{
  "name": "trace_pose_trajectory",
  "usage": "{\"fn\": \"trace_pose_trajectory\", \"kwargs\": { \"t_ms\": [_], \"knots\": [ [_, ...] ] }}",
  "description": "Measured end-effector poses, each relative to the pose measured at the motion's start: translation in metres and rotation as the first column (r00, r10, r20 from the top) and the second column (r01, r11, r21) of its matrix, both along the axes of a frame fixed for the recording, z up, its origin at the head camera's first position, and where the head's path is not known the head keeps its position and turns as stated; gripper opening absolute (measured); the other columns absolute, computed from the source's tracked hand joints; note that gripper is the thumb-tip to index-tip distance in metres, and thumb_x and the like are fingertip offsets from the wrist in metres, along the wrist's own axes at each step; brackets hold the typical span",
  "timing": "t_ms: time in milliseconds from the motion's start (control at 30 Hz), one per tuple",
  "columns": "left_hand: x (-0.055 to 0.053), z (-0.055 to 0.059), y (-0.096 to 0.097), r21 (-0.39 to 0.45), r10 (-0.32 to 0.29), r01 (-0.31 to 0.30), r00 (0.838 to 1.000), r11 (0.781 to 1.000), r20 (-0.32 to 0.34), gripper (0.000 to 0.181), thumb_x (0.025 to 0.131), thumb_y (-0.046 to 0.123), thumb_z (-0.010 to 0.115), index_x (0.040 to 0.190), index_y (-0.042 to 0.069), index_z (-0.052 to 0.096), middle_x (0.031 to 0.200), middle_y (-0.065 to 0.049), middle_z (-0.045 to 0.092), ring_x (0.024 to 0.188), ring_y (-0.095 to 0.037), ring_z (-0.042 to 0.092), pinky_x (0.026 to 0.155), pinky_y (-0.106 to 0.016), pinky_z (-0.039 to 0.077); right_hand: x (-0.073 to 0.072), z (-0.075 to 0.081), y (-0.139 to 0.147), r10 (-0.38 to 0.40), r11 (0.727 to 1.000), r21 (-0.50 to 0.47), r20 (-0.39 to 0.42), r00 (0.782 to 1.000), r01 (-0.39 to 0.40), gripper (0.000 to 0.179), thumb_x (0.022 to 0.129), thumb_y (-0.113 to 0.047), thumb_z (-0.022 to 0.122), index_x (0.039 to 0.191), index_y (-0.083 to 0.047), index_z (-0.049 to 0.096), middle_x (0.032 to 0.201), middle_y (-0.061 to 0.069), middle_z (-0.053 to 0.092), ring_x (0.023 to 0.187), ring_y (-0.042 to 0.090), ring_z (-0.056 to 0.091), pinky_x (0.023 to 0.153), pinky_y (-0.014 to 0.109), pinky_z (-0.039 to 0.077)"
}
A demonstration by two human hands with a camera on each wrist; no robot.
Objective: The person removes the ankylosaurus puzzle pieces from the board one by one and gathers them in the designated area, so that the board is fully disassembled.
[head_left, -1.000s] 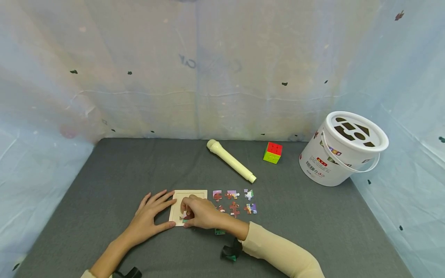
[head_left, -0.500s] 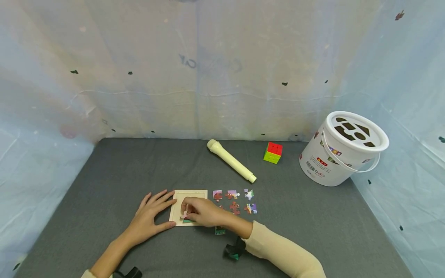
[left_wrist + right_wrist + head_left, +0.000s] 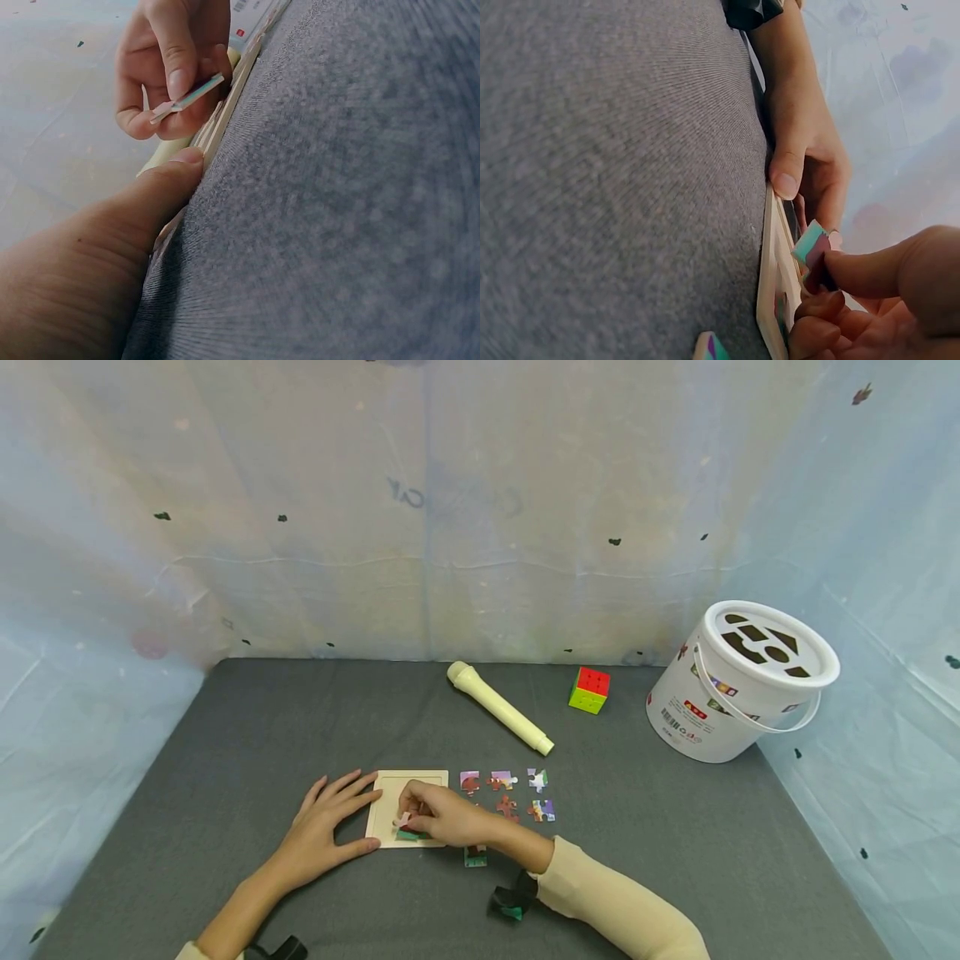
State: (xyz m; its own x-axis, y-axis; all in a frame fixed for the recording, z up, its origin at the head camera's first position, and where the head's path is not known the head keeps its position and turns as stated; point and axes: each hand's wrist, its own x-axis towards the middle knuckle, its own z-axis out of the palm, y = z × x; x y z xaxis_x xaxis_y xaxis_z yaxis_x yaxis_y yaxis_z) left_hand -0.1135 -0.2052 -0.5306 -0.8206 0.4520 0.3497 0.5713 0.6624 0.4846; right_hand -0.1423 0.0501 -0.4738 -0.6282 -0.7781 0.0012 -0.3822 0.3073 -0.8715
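Note:
Fingers spread and straight, my left hand (image 3: 322,827) rests against the left side of a light wooden puzzle tray (image 3: 411,774); its thumb touches the near left corner. My right hand (image 3: 446,817) is over the tray, pinching a jigsaw piece (image 3: 812,247) between thumb and fingers. That piece has a teal edge, a dark red middle and a pink tab. In the left wrist view, the held piece (image 3: 186,98) is tilted and raised above the tray. The right hand covers part of the tray's inside in the head view.
Several loose jigsaw pieces (image 3: 506,808) lie right of the tray, one partly under the right forearm. Behind are a cream microphone-shaped stick (image 3: 501,710) and a red and green puzzle cube (image 3: 589,690). A white lidded bucket (image 3: 738,681) stands at the back right.
My right hand has shifted slightly to the right over the tray, still pinching the jigsaw piece, which has turned a little. The left hand stays in place.

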Motion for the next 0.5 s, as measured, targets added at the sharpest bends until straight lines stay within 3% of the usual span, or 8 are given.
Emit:
{"fn": "trace_pose_trajectory", "kwargs": {
  "t_ms": [233, 367, 500],
  "knots": [
    [0.000, -0.001, 0.000, -0.001, 0.003, -0.003, 1.000, 1.000, 0.008, 0.070, 0.081, 0.050, 0.079, 0.139, 0.017, 0.061, 0.153, -0.007, 0.046, 0.142, -0.036, 0.035, 0.111, -0.067, 0.012, 0.002, 0.005, 0.005, -0.013, 1.000, -0.019, 0.031, 0.999, 0.013, 0.008, 0.100, 0.001, 0.057, 0.108, -0.001, 0.058, 0.089, 0.003, 0.058, 0.065, 0.003, 0.049, 0.059, 0.017, 0.043],
    [0.000, -0.001, 0.000, -0.001, 0.003, -0.003, 1.000, 1.000, 0.009, 0.070, 0.080, 0.051, 0.079, 0.139, 0.017, 0.061, 0.152, -0.007, 0.046, 0.142, -0.036, 0.035, 0.111, -0.067, 0.012, 0.004, 0.007, 0.010, -0.018, 0.998, -0.056, 0.016, 1.000, 0.019, 0.018, 0.100, -0.001, 0.057, 0.117, 0.000, 0.061, 0.090, 0.006, 0.061, 0.064, 0.005, 0.052, 0.058, 0.018, 0.044],
    [0.000, 0.000, 0.000, -0.002, 0.007, -0.007, 1.000, 1.000, 0.009, 0.070, 0.080, 0.051, 0.079, 0.139, 0.017, 0.061, 0.152, -0.008, 0.047, 0.142, -0.036, 0.035, 0.111, -0.067, 0.012, 0.010, 0.008, 0.019, -0.079, 0.990, -0.121, -0.009, 0.997, 0.077, 0.019, 0.099, -0.001, 0.059, 0.117, 0.001, 0.066, 0.091, 0.009, 0.064, 0.068, 0.007, 0.054, 0.060, 0.019, 0.045]
  ]
}}
